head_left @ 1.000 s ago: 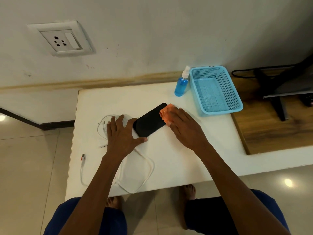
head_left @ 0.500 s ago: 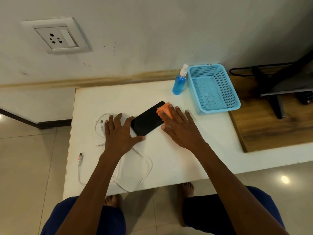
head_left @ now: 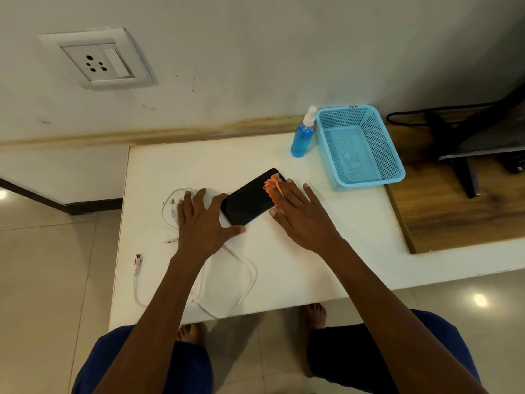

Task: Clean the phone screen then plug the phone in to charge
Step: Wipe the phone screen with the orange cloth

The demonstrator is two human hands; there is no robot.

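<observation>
Wiping step underway. Right hand [head_left: 301, 220] flat, pressing orange cloth [head_left: 272, 189] onto the phone's [head_left: 250, 201] far end; left hand [head_left: 203, 223] spread, bracing its near end. Next: set cloth down, pick up the cable plug [head_left: 138, 260] left of left hand. Versus earlier, cloth sits further onto the screen.

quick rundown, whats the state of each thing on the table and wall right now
phone: flat on the table, screen dark
orange cloth: pressed on the phone's far end
right hand: flat on the cloth
left hand: spread flat, steadying the phone's near end
charger cable: loose, plugged into nothing
spray bottle: upright, capped
blue basket: empty
wall socket: nothing plugged in
</observation>
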